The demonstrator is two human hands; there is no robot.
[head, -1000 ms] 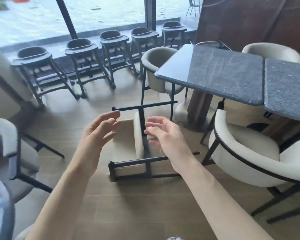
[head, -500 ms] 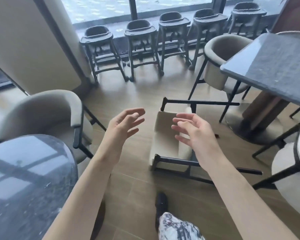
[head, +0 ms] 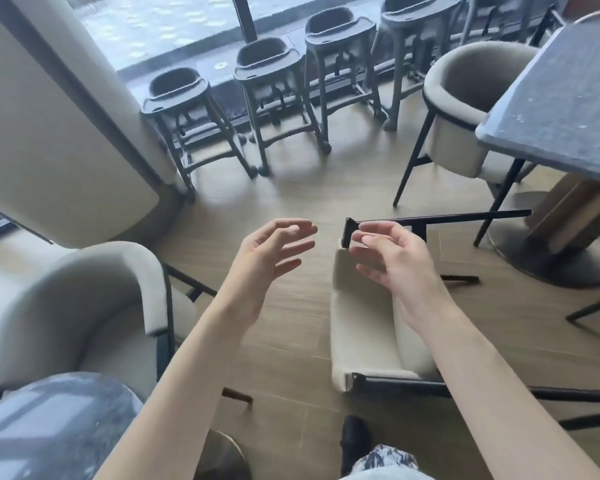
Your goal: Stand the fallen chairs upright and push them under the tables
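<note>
Though unlabelled, fallen chair [head: 364,327] untouched

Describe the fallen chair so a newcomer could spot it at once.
Start at the grey stone table on the right; on the wooden floor just left of its pedestal lies the fallen chair. Unlike the upright cream chairs around it, its black legs point sideways.

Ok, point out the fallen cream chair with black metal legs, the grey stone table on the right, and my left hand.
Fallen cream chair [head: 361,317], head view, cushion.
Grey stone table [head: 561,109], head view, bare top.
Left hand [head: 267,258], head view, palm.
</note>
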